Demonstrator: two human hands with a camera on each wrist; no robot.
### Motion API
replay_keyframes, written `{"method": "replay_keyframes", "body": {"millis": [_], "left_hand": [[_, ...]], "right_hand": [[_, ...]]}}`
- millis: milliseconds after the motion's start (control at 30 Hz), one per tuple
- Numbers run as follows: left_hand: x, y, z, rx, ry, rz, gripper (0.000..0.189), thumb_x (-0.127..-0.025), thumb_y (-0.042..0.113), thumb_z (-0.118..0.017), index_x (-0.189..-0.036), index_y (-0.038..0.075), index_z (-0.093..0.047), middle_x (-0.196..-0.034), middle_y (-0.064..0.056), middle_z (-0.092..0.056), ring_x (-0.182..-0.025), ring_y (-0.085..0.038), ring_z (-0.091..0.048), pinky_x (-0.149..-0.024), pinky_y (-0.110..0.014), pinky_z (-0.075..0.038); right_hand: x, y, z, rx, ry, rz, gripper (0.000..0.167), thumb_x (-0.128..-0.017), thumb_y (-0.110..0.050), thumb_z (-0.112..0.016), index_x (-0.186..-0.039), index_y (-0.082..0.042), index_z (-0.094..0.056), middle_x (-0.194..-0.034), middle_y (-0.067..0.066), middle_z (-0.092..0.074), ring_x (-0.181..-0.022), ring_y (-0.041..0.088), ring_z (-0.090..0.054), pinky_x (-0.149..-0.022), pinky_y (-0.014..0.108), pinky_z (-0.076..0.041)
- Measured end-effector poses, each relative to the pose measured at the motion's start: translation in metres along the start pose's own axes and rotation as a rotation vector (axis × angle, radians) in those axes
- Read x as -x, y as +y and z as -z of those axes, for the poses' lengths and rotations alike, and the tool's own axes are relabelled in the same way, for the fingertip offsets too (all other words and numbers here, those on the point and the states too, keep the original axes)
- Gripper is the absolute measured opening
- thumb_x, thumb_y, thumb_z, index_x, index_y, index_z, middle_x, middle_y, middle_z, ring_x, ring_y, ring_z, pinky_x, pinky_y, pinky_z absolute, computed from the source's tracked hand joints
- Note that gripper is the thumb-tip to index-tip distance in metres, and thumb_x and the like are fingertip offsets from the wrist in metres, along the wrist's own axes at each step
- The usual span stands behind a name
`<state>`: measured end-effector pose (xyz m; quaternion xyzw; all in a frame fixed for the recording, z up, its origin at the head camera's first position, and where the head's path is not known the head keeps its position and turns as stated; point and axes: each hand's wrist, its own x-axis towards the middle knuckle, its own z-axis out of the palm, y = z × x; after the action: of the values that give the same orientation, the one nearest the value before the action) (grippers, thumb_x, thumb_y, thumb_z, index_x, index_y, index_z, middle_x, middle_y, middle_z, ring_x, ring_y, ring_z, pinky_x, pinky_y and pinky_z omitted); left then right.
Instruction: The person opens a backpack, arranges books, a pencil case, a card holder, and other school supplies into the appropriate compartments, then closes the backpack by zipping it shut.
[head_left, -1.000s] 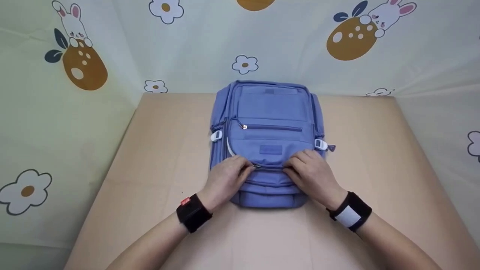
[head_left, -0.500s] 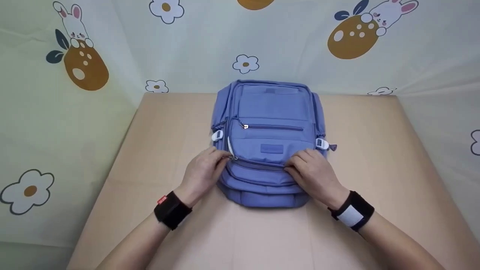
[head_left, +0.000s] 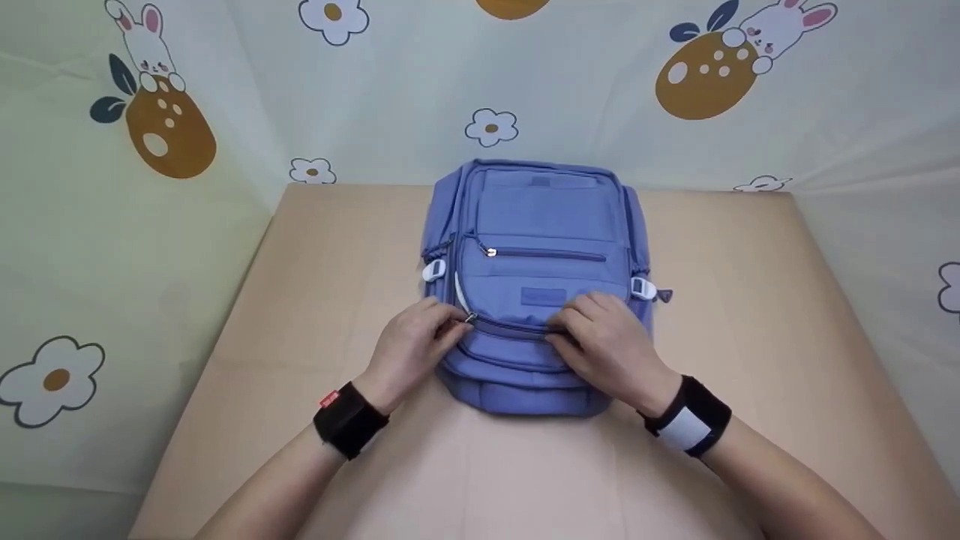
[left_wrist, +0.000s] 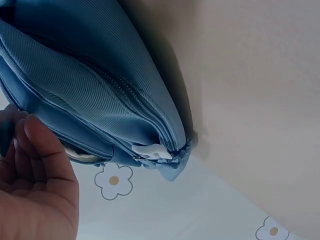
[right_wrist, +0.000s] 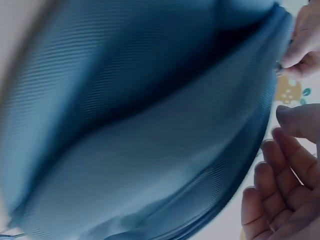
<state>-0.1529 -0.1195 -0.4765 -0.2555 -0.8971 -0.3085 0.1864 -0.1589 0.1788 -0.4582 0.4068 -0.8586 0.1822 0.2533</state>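
Note:
A blue backpack (head_left: 551, 217) lies front side up on the brown surface, its lower front pocket partly unzipped. At the left end of the pocket's curved opening, my left hand (head_left: 412, 341) pinches the metal zipper pull (head_left: 471, 318). My right hand (head_left: 611, 345) is at the right part of the same opening, fingertips right at the zipper edge. In the right wrist view, the right hand's fingers (right_wrist: 267, 172) are loosely bent, with a gap between thumb and index finger. A strip of white (head_left: 461, 292) shows along the pocket's left side.
A second zipper (head_left: 547, 254) with its own pull crosses the bag higher up. White buckles (head_left: 433, 270) sit at both sides. The brown surface (head_left: 337, 262) surrounds the bag, and a printed cloth (head_left: 397, 90) hangs behind and beside it.
My left hand has drawn the zipper pull leftward along the pocket, widening the opening there, then stopped. The right hand stayed at the right part, then shifted slightly left.

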Motion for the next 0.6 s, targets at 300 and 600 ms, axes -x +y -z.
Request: {"method": "replay_keyframes", "body": {"millis": [300, 600], "left_hand": [[0.002, -0.001, 0.001, -0.005, 0.013, 0.011, 0.012, -0.092, 0.013, -0.078, -0.101, 0.009, -0.074, -0.093, -0.001, -0.068, -0.08, -0.015, -0.062, -0.07, -0.034, -0.054], [-0.004, 0.0, 0.003, -0.045, -0.014, 0.035, 0.006, -0.094, 0.014, -0.075, -0.099, 0.011, -0.073, -0.091, 0.001, -0.066, -0.079, -0.014, -0.061, -0.068, -0.032, -0.053]], "right_hand": [[-0.038, -0.03, -0.016, 0.058, -0.117, -0.018, 0.016, -0.089, -0.02, -0.079, -0.096, -0.009, -0.071, -0.091, 0.004, -0.064, -0.085, 0.025, -0.059, -0.073, 0.041, -0.051], [-0.042, -0.036, -0.03, 0.196, -0.178, -0.045, 0.02, -0.09, -0.02, -0.078, -0.089, -0.004, -0.066, -0.086, 0.008, -0.064, -0.079, 0.027, -0.061, -0.069, 0.041, -0.054]]}}
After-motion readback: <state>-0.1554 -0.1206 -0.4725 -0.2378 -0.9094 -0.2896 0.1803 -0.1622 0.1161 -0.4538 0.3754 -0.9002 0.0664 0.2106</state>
